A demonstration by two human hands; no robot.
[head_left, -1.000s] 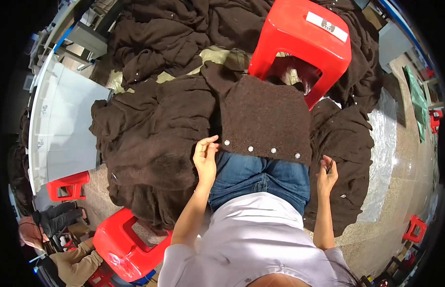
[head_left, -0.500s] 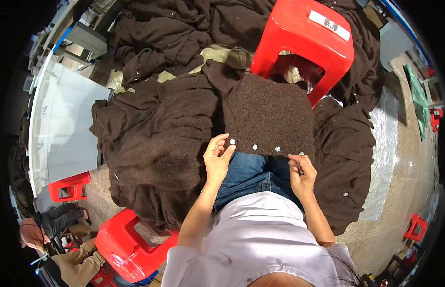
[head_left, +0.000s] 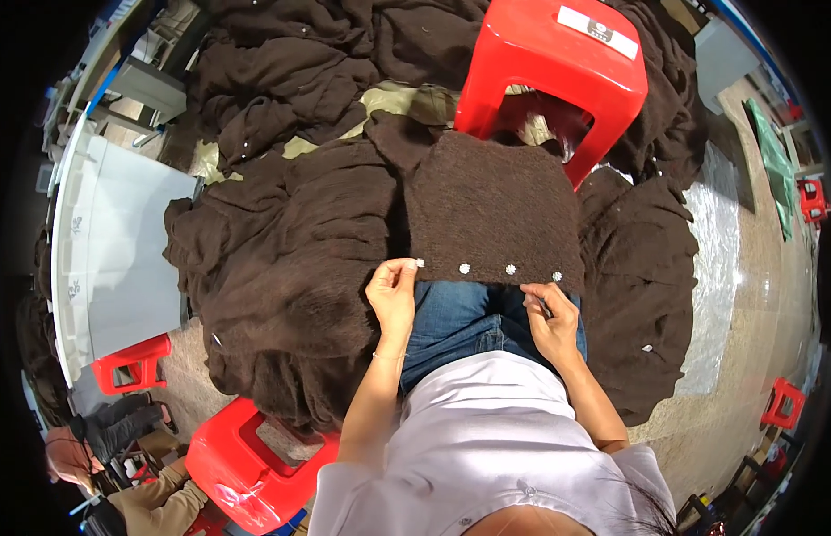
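A dark brown knitted garment [head_left: 491, 196] lies spread across my lap, over blue jeans. Several round, sparkling pale buttons [head_left: 465, 269] run in a row along its near edge. At the left end of that row, my left hand [head_left: 393, 302] pinches the edge beside the outermost button between thumb and fingers. My right hand [head_left: 553, 323] is at the near edge toward the right, just below the rightmost button [head_left: 557, 277]. Its fingers are closed, with something small and dark between them that I cannot make out.
Heaps of brown knitwear lie to the left [head_left: 290, 268], right [head_left: 634, 295] and beyond. A red plastic stool [head_left: 558, 54] stands ahead, another red stool [head_left: 255, 464] at lower left. A white panel [head_left: 130, 241] is far left; clear plastic sheeting [head_left: 710, 295] covers floor at right.
My left thumb and fingers have closed on the garment's edge at the left button; before, they were parted around it. My right hand has shifted slightly left along the edge.
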